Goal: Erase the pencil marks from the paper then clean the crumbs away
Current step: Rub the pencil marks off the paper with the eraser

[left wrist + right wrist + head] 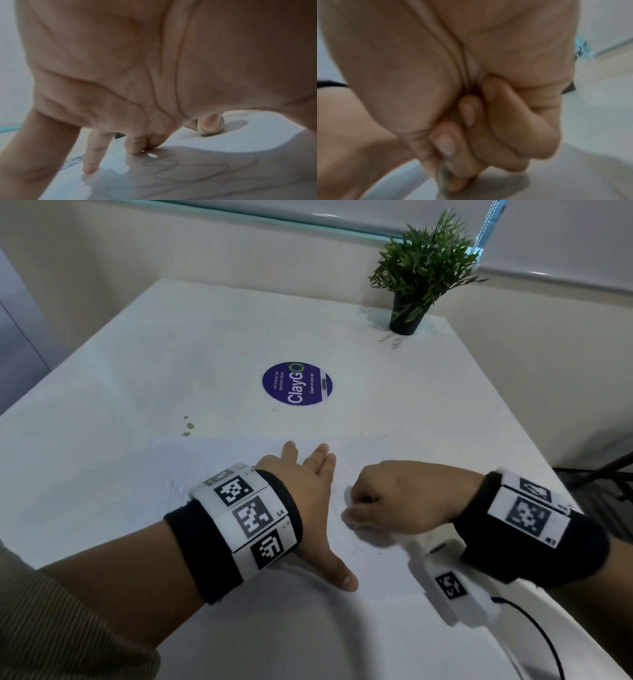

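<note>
A white sheet of paper (pixel 212 467) lies on the white table (pixel 171 354), with faint pencil scribbles (pixel 185 481) across it; the looping scribbles (pixel 180 170) show under my left palm. My left hand (pixel 308 484) lies flat on the sheet, fingers spread and straight, fingertips (pixel 89 169) pressing the paper. My right hand (pixel 380 501) is curled just to its right, pinching a small whitish eraser (pixel 441 175) against the paper; the eraser (pixel 211 129) is dirty at its tip. The right hand is blurred.
A round purple ClayGo sticker (pixel 297 384) sits mid-table beyond the paper. A potted green plant (pixel 419 268) stands at the far right corner. Small dark spots (pixel 187 426) mark the table by the paper's far left edge. A black cable (pixel 534 631) trails off the right wrist.
</note>
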A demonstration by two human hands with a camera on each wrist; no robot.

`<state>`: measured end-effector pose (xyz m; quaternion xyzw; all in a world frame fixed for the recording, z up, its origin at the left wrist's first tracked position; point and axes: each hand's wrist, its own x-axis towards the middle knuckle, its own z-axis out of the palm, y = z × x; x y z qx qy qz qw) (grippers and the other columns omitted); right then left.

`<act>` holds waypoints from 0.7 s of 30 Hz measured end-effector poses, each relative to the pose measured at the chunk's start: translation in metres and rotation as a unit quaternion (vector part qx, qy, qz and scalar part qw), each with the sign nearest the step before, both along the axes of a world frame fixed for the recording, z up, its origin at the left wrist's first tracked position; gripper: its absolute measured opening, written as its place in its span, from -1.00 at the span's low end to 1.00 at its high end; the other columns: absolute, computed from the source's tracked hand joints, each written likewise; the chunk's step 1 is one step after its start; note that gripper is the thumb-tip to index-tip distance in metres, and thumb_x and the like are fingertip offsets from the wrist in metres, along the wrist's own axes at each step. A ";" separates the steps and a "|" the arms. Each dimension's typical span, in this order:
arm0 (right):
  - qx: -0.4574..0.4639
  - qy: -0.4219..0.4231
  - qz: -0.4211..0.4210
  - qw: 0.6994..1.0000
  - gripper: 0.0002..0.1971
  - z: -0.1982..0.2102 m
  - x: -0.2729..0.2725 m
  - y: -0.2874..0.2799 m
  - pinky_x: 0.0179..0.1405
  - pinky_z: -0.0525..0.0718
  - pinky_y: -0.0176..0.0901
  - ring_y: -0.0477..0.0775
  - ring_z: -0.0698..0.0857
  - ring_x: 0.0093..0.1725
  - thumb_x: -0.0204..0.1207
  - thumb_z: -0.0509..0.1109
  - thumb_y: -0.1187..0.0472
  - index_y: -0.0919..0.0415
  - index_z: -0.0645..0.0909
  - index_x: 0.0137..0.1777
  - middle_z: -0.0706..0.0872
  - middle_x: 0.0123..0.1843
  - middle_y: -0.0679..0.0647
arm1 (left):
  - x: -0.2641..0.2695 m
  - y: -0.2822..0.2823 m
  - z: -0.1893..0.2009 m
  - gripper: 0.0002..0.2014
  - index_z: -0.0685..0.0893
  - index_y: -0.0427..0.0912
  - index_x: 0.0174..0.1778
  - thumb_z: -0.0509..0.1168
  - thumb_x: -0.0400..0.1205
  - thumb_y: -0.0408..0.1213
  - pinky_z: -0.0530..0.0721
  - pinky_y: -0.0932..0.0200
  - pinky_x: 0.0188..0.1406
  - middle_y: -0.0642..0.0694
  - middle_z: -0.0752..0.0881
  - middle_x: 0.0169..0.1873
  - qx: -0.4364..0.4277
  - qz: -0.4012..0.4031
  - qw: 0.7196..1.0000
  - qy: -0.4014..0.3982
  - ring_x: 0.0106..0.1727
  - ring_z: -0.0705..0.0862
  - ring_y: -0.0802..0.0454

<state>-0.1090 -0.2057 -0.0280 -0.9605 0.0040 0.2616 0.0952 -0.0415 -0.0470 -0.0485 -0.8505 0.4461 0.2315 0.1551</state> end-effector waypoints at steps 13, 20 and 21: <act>0.007 -0.043 -0.048 0.998 -0.48 0.000 0.018 -0.020 -0.38 0.46 -0.15 -0.03 0.47 -0.49 0.74 0.30 -0.02 0.17 0.49 -0.48 0.51 -0.54 -0.01 | 0.004 0.003 -0.007 0.65 -0.41 -0.10 0.78 0.29 0.03 0.79 0.43 -0.27 0.54 0.06 -0.38 0.79 -0.024 -0.003 1.000 0.005 0.81 -0.21 -0.33; 0.030 -0.021 -0.067 0.997 -0.47 -0.001 0.020 -0.019 -0.33 0.50 -0.13 0.02 0.45 -0.49 0.70 0.33 -0.03 0.15 0.45 -0.50 0.48 -0.55 -0.02 | 0.003 0.003 -0.005 0.64 -0.41 -0.10 0.78 0.28 0.04 0.79 0.44 -0.27 0.52 0.06 -0.37 0.79 -0.028 -0.009 1.000 0.000 0.81 -0.16 -0.34; 0.022 -0.026 -0.077 0.996 -0.48 0.000 0.023 -0.023 -0.33 0.48 -0.12 0.04 0.43 -0.48 0.71 0.33 -0.03 0.15 0.42 -0.50 0.47 -0.53 0.00 | 0.002 0.004 -0.003 0.63 -0.39 -0.10 0.78 0.27 0.04 0.80 0.45 -0.25 0.52 0.06 -0.35 0.80 -0.029 -0.012 0.999 -0.006 0.81 -0.13 -0.33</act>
